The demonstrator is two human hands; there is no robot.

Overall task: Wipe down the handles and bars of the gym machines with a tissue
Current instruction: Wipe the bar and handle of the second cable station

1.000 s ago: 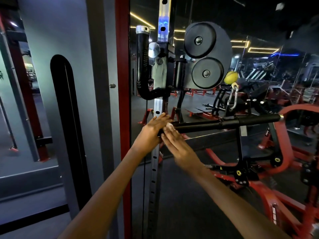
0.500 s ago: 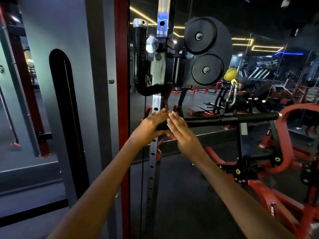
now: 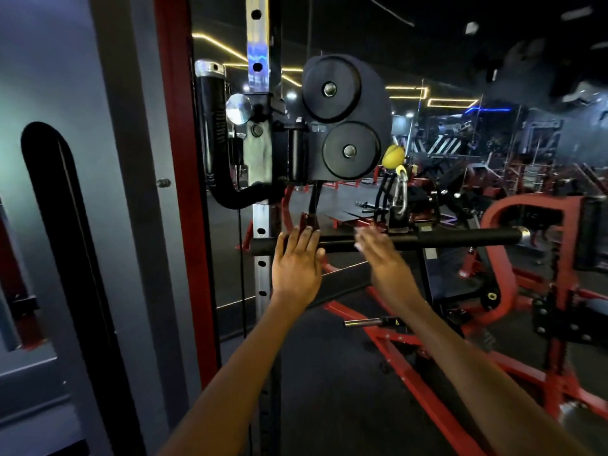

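Note:
A black horizontal bar (image 3: 460, 237) hangs from a carabiner (image 3: 399, 199) on the cable machine at chest height. My left hand (image 3: 296, 261) rests on the bar's left end with its fingers laid straight over the top. My right hand (image 3: 378, 255) is blurred and lies flat on the bar just to the right, a hand's width from the left one. Only a small white speck shows by its fingers, so I cannot make out the tissue.
Above the bar sit a black pulley housing (image 3: 342, 120) with two discs and a yellow ball (image 3: 393, 156). A curved black upright handle (image 3: 210, 126) stands to the left, beside the drilled steel post (image 3: 261, 225) and red frame (image 3: 177, 159). Red machines (image 3: 526, 225) crowd the right.
My hands were together at the bar's left end. The right hand has slid right along the bar, and the left hand's fingers have straightened over it.

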